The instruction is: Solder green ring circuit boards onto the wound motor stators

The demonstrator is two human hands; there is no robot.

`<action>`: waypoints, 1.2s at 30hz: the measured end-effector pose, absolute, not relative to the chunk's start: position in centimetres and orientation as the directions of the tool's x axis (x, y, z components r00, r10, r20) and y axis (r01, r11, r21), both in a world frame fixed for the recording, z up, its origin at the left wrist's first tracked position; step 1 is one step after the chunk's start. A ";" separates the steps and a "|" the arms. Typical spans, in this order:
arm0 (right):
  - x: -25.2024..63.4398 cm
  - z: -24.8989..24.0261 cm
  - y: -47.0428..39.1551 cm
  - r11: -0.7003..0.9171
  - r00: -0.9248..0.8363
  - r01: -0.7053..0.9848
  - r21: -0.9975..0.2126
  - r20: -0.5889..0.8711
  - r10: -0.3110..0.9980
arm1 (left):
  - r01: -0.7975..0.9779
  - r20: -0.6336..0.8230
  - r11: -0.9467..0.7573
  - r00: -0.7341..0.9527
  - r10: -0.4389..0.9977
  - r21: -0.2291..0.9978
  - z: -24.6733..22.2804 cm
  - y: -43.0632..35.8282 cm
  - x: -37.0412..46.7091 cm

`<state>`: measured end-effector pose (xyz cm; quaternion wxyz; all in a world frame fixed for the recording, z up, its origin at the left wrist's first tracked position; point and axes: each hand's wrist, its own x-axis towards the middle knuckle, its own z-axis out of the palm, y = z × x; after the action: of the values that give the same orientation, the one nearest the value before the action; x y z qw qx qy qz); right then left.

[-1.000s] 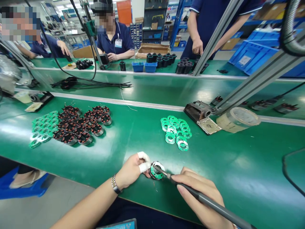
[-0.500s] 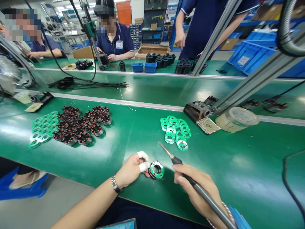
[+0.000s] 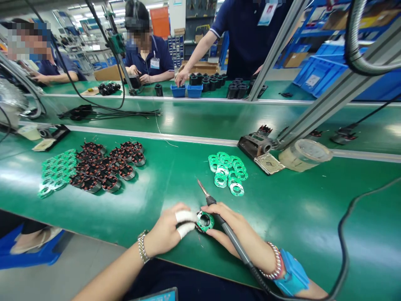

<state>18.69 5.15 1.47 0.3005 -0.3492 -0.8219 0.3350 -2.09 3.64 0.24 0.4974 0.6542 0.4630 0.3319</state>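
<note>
A wound motor core topped with a green ring board (image 3: 205,221) is near the front edge of the green bench. My left hand (image 3: 171,225), with white covers on two fingertips, pinches its left side. On its right side, the thumb and a finger of my right hand (image 3: 233,228) touch the ring board. My right hand also holds a soldering iron (image 3: 230,234), its bare tip pointing up and left, above the core and away from it. Thin wires stick out below the core. Loose green ring boards (image 3: 228,171) lie beyond my hands.
Several copper-wound cores (image 3: 108,167) and a cluster of green boards (image 3: 58,171) occupy the left. A metal iron stand (image 3: 255,144) and a round tub (image 3: 305,154) stand at the right rear. Across the bench, a person's hand (image 3: 181,78) reaches into a blue bin.
My right hand has moved left to the core, bringing the soldering iron along. A person across the bench has reached down to a blue bin. The view has shifted slightly.
</note>
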 end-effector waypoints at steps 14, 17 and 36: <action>16.8 2.4 3.8 0.641 -0.458 0.405 -0.652 0.462 0.760 | -0.122 -0.344 0.398 0.319 0.883 0.909 0.1 3.9 -0.7; 16.0 2.6 4.5 0.650 -0.473 0.365 -0.666 0.469 0.746 | -0.144 -0.351 0.407 0.305 0.885 0.902 0.3 3.9 -0.6; 15.2 1.7 4.5 0.561 -0.409 0.364 -0.743 0.414 0.813 | -0.143 -0.353 0.410 0.307 0.884 0.901 0.3 3.7 -0.7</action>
<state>15.20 4.50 1.66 0.3958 -0.3725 -0.7899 0.2840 -0.70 3.70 0.27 0.7015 0.4015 0.4612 0.3660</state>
